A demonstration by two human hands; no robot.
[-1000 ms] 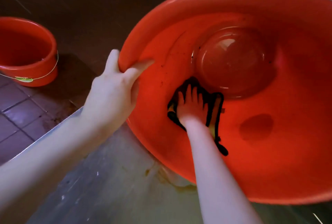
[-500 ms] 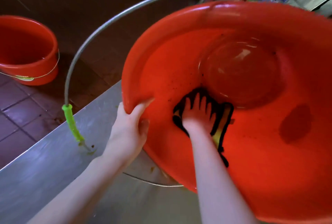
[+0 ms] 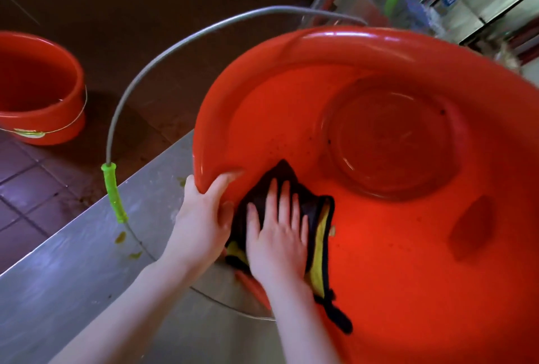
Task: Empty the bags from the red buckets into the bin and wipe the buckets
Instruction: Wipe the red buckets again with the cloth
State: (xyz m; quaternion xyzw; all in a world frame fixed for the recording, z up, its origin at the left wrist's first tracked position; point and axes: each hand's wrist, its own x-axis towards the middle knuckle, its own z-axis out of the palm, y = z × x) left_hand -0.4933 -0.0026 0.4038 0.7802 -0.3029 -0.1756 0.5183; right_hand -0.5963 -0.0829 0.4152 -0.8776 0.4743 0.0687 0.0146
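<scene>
A large red bucket point(image 3: 393, 218) lies tipped on its side on the steel tabletop point(image 3: 73, 290), its open mouth turned toward the camera so the round bottom shows deep inside. The left hand point(image 3: 204, 218) grips the near-left rim, thumb curled over the lip onto the inner wall and the palm against the outside. The right hand point(image 3: 277, 235) lies flat inside the bucket with its fingers straight and slightly spread, pressing a dark cloth point(image 3: 318, 218) with a yellow underside against the inner wall just beside the left thumb. Small dark specks dot the wall above the cloth. The bucket's wire handle point(image 3: 140, 75) arcs out to the left, its green grip point(image 3: 114, 193) hanging over the tabletop's edge. A second red bucket point(image 3: 40, 92) stands upright on the tiled floor point(image 3: 20, 188), well apart at far left.
</scene>
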